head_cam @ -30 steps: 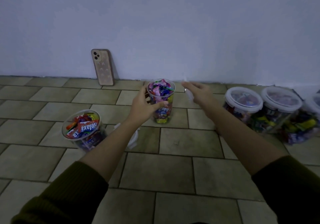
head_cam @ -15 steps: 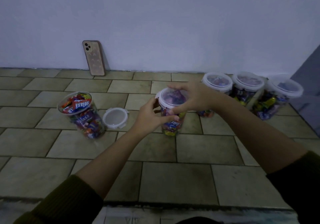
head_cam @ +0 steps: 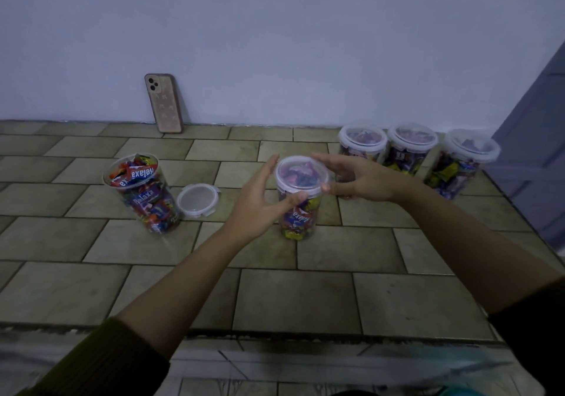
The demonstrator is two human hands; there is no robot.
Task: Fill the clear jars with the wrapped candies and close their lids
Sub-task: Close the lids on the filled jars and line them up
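Observation:
A clear jar (head_cam: 298,218) full of wrapped candies stands on the tiled floor at the centre, with a clear clip lid (head_cam: 301,173) lying on its mouth. My left hand (head_cam: 260,200) flanks the jar's left side, its fingers straight and its thumb touching the jar just under the lid. My right hand (head_cam: 357,178) is at the lid's right side, with straight fingers along the far rim and the thumb tip against the near rim. To the left stands a second candy-filled jar (head_cam: 143,200) without a lid. Its loose lid (head_cam: 198,200) lies beside it.
Three lidded, filled jars (head_cam: 406,151) stand in a row at the back right by the wall. A phone (head_cam: 164,103) leans upright against the wall at the back left. A grey panel (head_cam: 535,151) rises at the right edge. A step edge (head_cam: 275,333) runs across near me.
My right hand set the lid on the centre jar, then slid off to its right side. My left hand loosened its grip on the jar and straightened its fingers.

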